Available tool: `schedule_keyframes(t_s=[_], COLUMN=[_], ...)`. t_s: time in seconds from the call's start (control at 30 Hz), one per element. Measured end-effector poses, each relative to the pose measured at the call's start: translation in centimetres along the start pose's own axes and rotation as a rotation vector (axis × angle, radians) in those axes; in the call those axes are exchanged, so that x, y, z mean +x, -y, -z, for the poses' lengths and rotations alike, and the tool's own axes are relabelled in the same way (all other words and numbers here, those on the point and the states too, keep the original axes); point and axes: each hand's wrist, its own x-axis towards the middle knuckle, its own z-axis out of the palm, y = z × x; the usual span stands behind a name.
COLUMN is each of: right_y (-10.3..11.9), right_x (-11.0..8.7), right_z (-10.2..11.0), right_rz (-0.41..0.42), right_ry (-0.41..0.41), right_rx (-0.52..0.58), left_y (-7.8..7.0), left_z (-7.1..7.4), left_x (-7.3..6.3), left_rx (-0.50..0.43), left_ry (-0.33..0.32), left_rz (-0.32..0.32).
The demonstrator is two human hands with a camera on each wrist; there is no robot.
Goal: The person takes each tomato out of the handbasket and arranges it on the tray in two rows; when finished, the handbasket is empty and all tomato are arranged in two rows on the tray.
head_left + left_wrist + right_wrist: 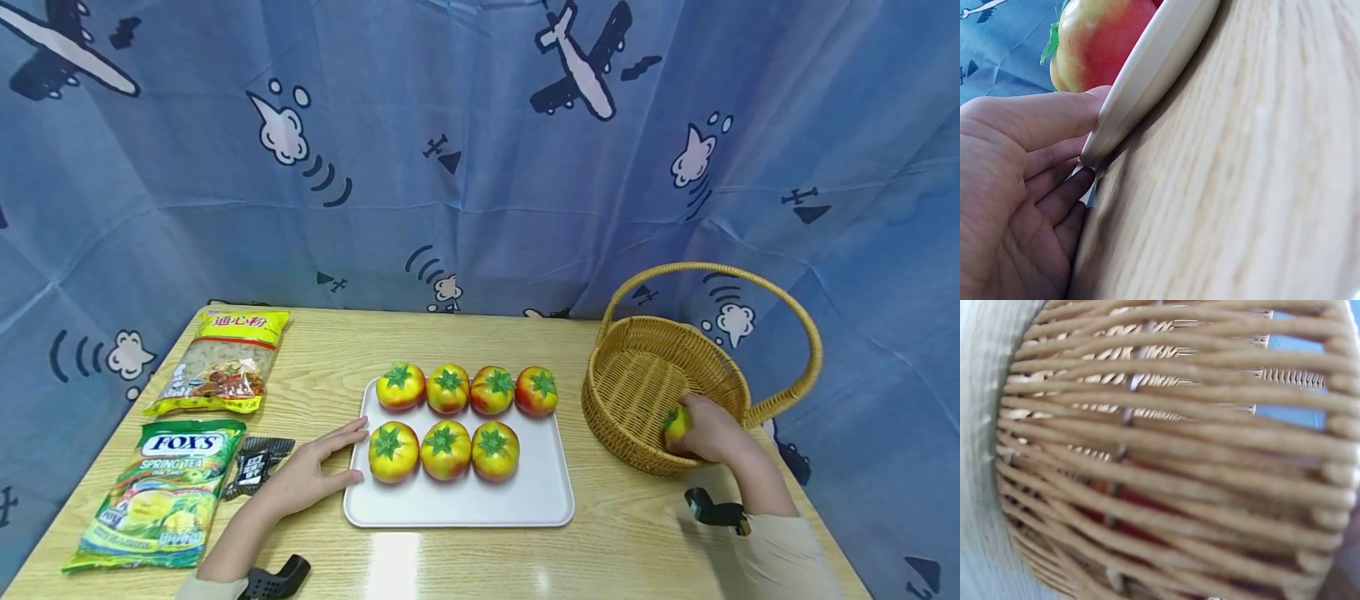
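Inside the wicker basket [637, 367], my right hand [705, 431] grips a yellow and red tomato-like fruit [677, 423] with a green leafy cap; the basket's weave hides most of it in the right wrist view. My left hand [318, 471] rests with extended, spread fingers against the left edge of the white tray [457, 507]; thumb and fingertips touch the rim in the left wrist view. On the tray sit several matching fruits [446, 450], a back row and a front row of three, leafy caps showing.
Left of the tray lie a yellow pasta bag [225, 362], a green candy bag [157, 492] and a small black packet [255, 467]. The basket's tall handle [712, 267] arches over it, near the table's right edge. A blue curtain [465, 208] hangs behind.
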Motion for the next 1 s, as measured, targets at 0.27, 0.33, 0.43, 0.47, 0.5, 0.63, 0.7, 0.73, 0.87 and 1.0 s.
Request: schedule_keyframes(t_s=[0.27, 0.33, 0.43, 0.47, 0.5, 0.63, 0.7, 0.73, 0.87, 1.0], right_y=[0.0, 0.2, 0.6, 0.7, 0.9, 1.4, 1.7, 1.8, 2.2, 3.0], right_x=[-0.5, -0.6, -0.7, -0.7, -0.7, -0.8, -0.9, -0.9, -0.8, -0.9], right_z=[-0.5, -0.4, -0.3, -0.3, -0.3, -0.5, -0.5, -0.6, -1.0, -1.7], right_rz=[0.105, 0.125, 0.147, 0.152, 0.154, 0.159, 0.161, 0.168, 0.229, 0.324], right_ry=[-0.126, -0.152, -0.183, -0.19, -0.198, -0.222, -0.229, -0.235, -0.282, -0.317], right_rx=[0.107, 0.135, 0.172, 0.189, 0.203, 0.245, 0.266, 0.276, 0.354, 0.467], left_y=[-0.2, -0.2, -0.3, -0.3, -0.3, -0.4, -0.4, -0.5, -0.4, -0.3], left_z=[0.1, 0.1, 0.1, 0.1, 0.0, 0.1, 0.1, 0.1, 0.1, 0.1], left_x=[-0.1, -0.1, 0.0, 0.0, 0.0, 0.0, 0.0, 0.0, 0.0, 0.0], left_rx=[-0.011, -0.014, -0.018, -0.018, -0.019, -0.025, -0.027, -0.03, -0.032, -0.036], left_ry=[0.0, -0.001, -0.001, 0.0, 0.001, 0.005, 0.006, 0.007, 0.01, 0.012], left_rz=[0.005, 0.007, 0.016, 0.019, 0.02, 0.022, 0.019, 0.021, 0.023, 0.043])
